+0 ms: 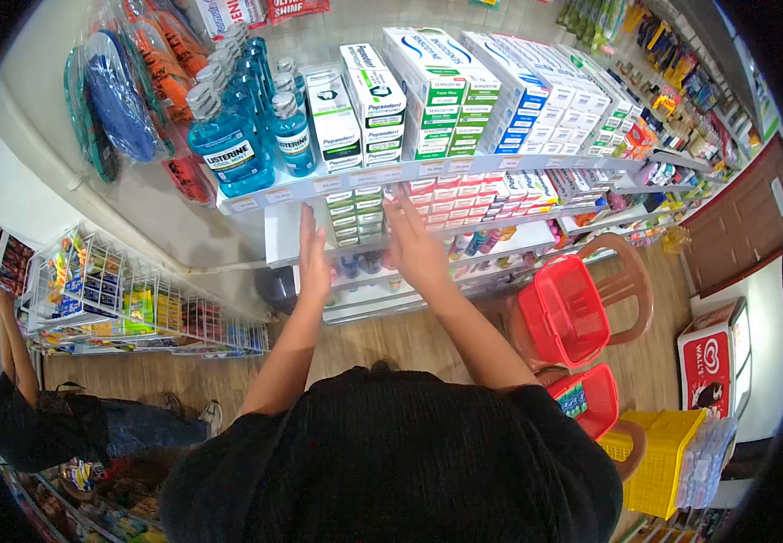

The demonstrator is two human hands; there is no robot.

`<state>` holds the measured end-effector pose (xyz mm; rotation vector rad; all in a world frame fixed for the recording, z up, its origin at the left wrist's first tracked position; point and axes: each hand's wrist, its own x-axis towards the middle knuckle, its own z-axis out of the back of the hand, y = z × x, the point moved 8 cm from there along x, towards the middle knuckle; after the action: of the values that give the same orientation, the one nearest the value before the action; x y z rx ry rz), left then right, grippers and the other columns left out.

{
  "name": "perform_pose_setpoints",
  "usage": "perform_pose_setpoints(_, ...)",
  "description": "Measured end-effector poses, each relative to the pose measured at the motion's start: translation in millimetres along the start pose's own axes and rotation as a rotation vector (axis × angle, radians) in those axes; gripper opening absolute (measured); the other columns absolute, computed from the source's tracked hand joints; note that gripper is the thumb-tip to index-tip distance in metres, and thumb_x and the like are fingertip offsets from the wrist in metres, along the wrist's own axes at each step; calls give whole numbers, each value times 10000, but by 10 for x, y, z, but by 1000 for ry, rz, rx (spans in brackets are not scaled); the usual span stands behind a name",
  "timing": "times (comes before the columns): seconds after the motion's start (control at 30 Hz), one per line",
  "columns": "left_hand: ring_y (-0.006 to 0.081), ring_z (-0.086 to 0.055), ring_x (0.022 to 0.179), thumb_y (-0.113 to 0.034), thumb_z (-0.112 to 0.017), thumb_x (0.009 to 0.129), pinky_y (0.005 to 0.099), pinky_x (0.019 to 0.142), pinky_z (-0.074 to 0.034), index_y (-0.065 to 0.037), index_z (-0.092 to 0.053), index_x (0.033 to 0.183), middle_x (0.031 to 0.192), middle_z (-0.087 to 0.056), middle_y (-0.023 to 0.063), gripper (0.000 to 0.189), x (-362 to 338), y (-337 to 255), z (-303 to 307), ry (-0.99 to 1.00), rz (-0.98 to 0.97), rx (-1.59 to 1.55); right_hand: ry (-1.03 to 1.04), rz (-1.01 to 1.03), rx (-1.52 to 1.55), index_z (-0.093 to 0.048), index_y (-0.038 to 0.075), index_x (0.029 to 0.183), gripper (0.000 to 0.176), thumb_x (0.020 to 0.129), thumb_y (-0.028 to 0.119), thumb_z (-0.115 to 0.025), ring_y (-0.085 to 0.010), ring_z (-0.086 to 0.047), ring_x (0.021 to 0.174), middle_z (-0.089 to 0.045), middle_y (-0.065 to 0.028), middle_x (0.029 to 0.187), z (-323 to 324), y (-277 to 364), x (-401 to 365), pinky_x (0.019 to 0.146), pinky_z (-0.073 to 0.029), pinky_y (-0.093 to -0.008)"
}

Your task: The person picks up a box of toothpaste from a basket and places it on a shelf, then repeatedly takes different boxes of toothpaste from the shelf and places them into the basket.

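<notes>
My left hand [315, 258] is held up with its fingers stretched, at the left end of a stack of green and white boxes [357, 215] on the second shelf. Nothing is in it. My right hand [417, 242] reaches to the right side of that stack, its fingers extended, near red and white boxes [464, 199]. Whether its fingertips touch any box is unclear. Above, the upper shelf [337, 184] bears blue Listerine bottles [230, 149], Pepsodent boxes [382, 109] and Sensodyne boxes [446, 95].
Red baskets [565, 312] rest by a brown chair [626, 285] at the right, near a yellow crate [649, 443]. A wire rack [129, 281] with packets stands at the left. Another person [56, 425] stands at the far left. Slippers [124, 95] hang at upper left.
</notes>
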<state>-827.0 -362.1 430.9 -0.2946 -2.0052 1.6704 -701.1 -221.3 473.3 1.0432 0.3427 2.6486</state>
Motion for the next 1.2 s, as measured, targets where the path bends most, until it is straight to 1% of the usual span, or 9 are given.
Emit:
perform_pose_setpoints(0.13, 255, -198, 1424, -296, -398, 993, 263, 920, -406, -83, -211, 1498, 1543, -213, 160, 579, -139, 241, 69, -10, 73, 2, 65, 21, -53, -519, 194, 1293, 551, 759, 85, -597, -255, -660, 613, -475, -42, 1368, 78, 1, 30, 506, -544, -372)
perform_pose_setpoints(0.3, 109, -517, 908, -318, -438, 993, 196, 668, -410, -101, -301, 1469, 1466, -361, 109, 541, -236, 537, 161, -45, 145, -40, 53, 23, -91, -532, 197, 1270, 538, 744, 119, -617, -247, -661, 606, -491, -57, 1353, 92, -11, -6, 516, -549, -361)
perform_pose_setpoints(0.4, 48, -385, 687, -332, -454, 988, 182, 611, -380, -94, -332, 1454, 1436, -397, 87, 537, -263, 413, 136, -77, 111, -9, 51, 27, -101, -526, 194, 1267, 542, 739, 135, -627, -245, -662, 611, -493, -66, 1350, 82, -24, -18, 527, -554, -358)
perform_pose_setpoints(0.53, 103, -502, 863, -338, -451, 989, 228, 745, -431, -86, -337, 1451, 1425, -404, 114, 538, -279, 412, 88, -58, 104, 34, 31, 58, -105, -511, 179, 1274, 554, 736, 132, -635, -244, -665, 628, -492, -75, 1350, 122, 10, -10, 545, -558, -356)
perform_pose_setpoints(0.6, 290, -296, 1371, -368, -404, 990, 388, 1087, -282, -55, -305, 1456, 1494, -306, 157, 570, -269, 466, 48, -52, 117, 12, 18, 69, -102, -506, 170, 1277, 557, 737, 132, -636, -246, -665, 632, -492, -79, 1348, 160, 29, -12, 550, -557, -356)
perform_pose_setpoints(0.83, 311, -330, 1338, -202, -421, 995, 410, 1082, -283, -57, -189, 1479, 1453, -329, 183, 555, -604, 406, -274, -111, -121, 119, 12, 60, 313, -495, 133, 1289, 524, 783, 129, -632, -325, -651, 864, -461, -114, 1376, -37, -120, -736, 656, -555, -395)
perform_pose_setpoints(0.97, 257, -456, 1193, -115, -430, 976, 383, 1008, -340, -28, -316, 1427, 1323, -450, 155, 473, -1146, 1019, -718, 94, -86, 164, 500, -386, 314, -500, 129, 1288, 483, 815, 159, -595, -356, -590, 1051, -367, -124, 1451, -431, -598, -1988, 818, -522, -419)
perform_pose_setpoints(1.13, 214, -562, 1014, -329, -536, 941, 341, 852, -438, 4, -489, 1289, 1171, -570, 99, 484, -2249, 3356, -923, 1064, 711, 342, 721, -1076, 148, -518, 131, 1292, 515, 789, 195, -605, -354, -580, 1092, -474, -161, 1362, -421, -1525, -4377, 921, -468, -445)
perform_pose_setpoints(1.2, 211, -589, 918, -427, -538, 913, 343, 782, -455, -6, -525, 1257, 1158, -586, 98, 544, -2638, 2510, -1112, 1161, 1253, 916, 704, -1362, 113, -541, 125, 1271, 508, 779, 224, -617, -342, -579, 1101, -571, -179, 1247, -125, -1701, -5248, 936, -459, -438)
